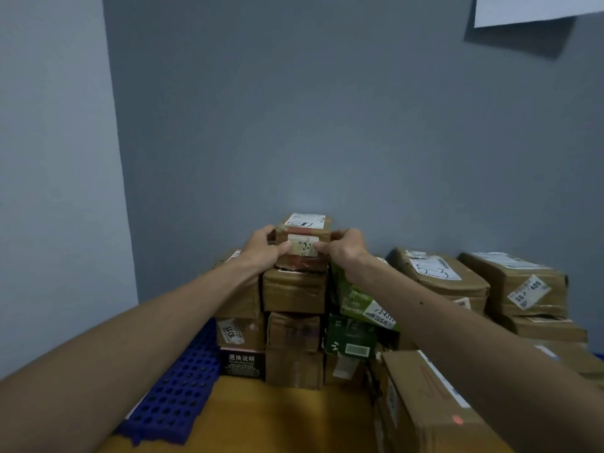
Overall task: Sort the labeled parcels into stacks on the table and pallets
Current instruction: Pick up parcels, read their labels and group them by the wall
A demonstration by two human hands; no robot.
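Two grey walls (327,109), blue pallet (176,397), parcel (304,246)

Top parcel (304,243): brown cardboard wrapped in clear tape, glossy and a bit crinkled; white paper labels, matt.
Parcels below it (294,291): same taped cardboard, creased, dull sheen.
Green box (354,338): printed card, glossy.
Black box (242,362): matt card, white print.
Big carton (421,403) front right: bare cardboard, matt, smooth.
Blue pallet (176,397): moulded plastic, perforated, low gloss.
Desk (277,416): yellow-orange, smooth; wood or laminate, can't tell.
Wall (327,109): matt grey paint.
Sheet (536,8) on wall: white paper.
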